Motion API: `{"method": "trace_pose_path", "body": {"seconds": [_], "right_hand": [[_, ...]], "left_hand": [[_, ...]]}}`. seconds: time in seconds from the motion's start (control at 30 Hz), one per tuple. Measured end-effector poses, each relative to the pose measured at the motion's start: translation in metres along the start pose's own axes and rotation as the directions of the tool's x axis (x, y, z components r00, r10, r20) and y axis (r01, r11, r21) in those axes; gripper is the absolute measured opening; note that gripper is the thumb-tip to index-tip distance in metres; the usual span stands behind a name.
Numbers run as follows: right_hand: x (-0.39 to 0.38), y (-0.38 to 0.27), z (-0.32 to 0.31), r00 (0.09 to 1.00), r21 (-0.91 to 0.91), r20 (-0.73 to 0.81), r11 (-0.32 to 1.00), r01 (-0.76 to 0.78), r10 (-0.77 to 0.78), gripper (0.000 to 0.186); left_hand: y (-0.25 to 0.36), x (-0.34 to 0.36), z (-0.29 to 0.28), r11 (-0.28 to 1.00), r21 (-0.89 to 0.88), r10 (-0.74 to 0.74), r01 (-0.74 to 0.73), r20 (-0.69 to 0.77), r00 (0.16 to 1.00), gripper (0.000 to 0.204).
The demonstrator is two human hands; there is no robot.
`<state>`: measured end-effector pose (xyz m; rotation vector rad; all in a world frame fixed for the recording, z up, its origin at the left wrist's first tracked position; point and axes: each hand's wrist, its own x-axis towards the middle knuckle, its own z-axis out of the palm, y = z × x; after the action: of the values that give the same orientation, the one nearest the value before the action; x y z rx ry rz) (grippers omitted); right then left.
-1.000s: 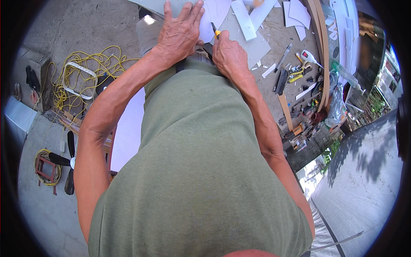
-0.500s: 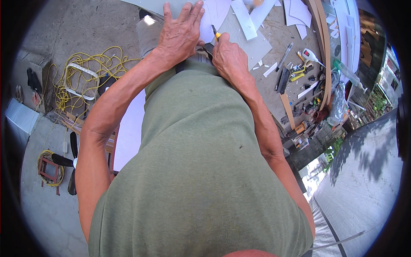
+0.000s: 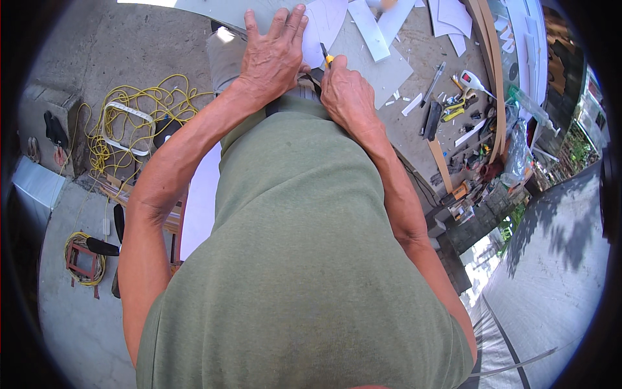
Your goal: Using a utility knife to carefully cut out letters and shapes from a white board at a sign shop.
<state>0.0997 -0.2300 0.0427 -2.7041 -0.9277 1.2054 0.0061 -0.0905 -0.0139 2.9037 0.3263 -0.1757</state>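
My left hand [image 3: 273,58] lies with fingers stretched out on a pale grey board, its fingertips beside the edge of a white sheet [image 3: 329,23] with faint drawn lines. My right hand [image 3: 350,94] is closed around a yellow utility knife [image 3: 328,59]. The dark blade points away from me, its tip at the lower part of the white sheet; whether it touches the sheet I cannot tell. White strips [image 3: 369,31] lie on the board just right of the sheet.
To the right are a glue gun [image 3: 473,81], yellow-handled pliers [image 3: 453,111], a pen-like tool [image 3: 433,84] and white cut pieces [image 3: 453,18]. Long brown strips [image 3: 497,84] curve past them. At the left lie a tangled yellow cord [image 3: 178,87] and a fan blade [image 3: 102,247].
The right hand and knife have drawn slightly back toward me. The left hand stays nearly in place. The whole view has shifted a little.
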Motion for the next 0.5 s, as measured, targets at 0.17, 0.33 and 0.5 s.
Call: {"method": "trace_pose_path", "body": {"seconds": [0.17, 0.33, 0.5], "right_hand": [[-0.0022, -0.0014, 0.0008, 1.0, 0.016, -0.007, 1.0, -0.003, 0.003, 0.026], [-0.0044, -0.0026, 0.0023, 1.0, 0.046, -0.014, 0.999, -0.011, 0.011, 0.026], [-0.0069, -0.0046, 0.0041, 0.999, 0.071, -0.012, 0.997, -0.034, 0.035, 0.026]], "left_hand": [[-0.0008, -0.0001, -0.0001, 1.0, -0.014, 0.006, -0.006, 0.004, 1.0, 0.091], [-0.0008, 0.0006, -0.0008, 1.0, -0.025, 0.007, -0.007, 0.009, 1.0, 0.089], [-0.0012, 0.0, 0.0004, 1.0, -0.005, 0.02, -0.02, -0.015, 1.0, 0.087]]}}
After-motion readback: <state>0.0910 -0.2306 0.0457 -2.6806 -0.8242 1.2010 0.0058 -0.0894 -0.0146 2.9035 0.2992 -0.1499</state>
